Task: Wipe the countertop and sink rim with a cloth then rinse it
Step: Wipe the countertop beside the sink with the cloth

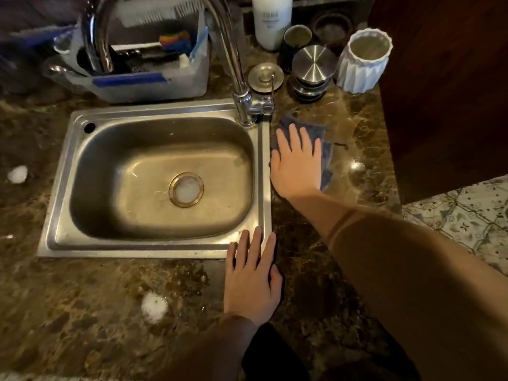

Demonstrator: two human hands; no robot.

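While my right hand point(298, 163) lies flat with straight fingers pressing on the dark blue cloth point(324, 149), most of that cloth is hidden under my palm; only its far corner and right edge show. It sits on the brown marbled stone bench point(357, 127), just beside the right rim of the rectangular stainless steel sink point(265, 171) and near the base of the tall chrome gooseneck tap point(242, 105), whose spout runs out of view at the top. My left hand point(253, 279) is open too, fingers straight, fingertips resting on the near right corner of the sink rim and palm on the bench. Both brown sleeves are cut off by the lower edge.

White foam covers the round drain strainer point(186, 189), so I cannot make out what lies beneath it. Two white foam blobs sit on the bench, one by the near edge point(154, 306) and one at the left edge point(18, 174). Behind the sink stands a blurred grey plastic caddy point(154, 83); its contents are hard to tell apart. At the back right corner stand a white ribbed vase point(362, 61), a stack of steel lidded tins point(313, 70) and a white bottle point(272, 20) with unreadable lettering.
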